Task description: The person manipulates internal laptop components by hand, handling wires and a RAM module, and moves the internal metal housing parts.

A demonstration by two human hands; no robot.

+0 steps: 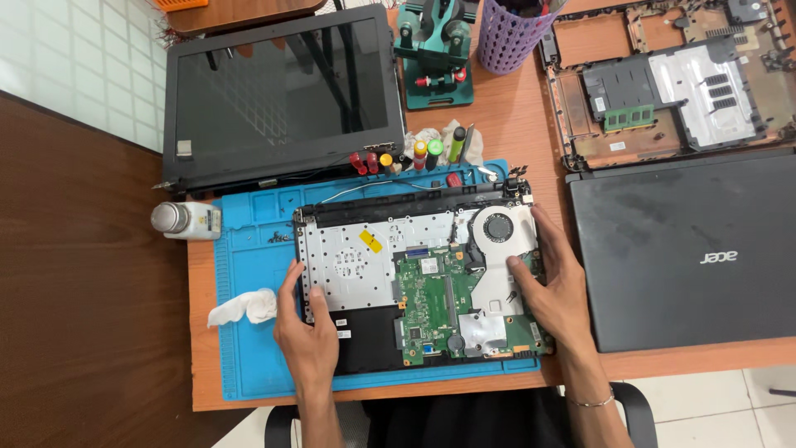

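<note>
An opened laptop base [365,257] lies on a blue work mat [249,249], showing a green circuit board [435,303], a round fan [499,226] and a silver metal plate. My left hand [305,328] grips the base's left front edge, thumb on the metal plate. My right hand [554,286] holds the right edge, with its thumb resting on the silver part below the fan. A detached black screen panel [278,95] lies behind the base.
A closed black laptop [688,249] lies to the right, and a stripped laptop shell [672,79] behind it. A white bottle [184,220] and crumpled tissue [242,307] are at the left. Small screwdrivers [398,158], a green holder [435,54] and a purple basket [510,33] stand at the back.
</note>
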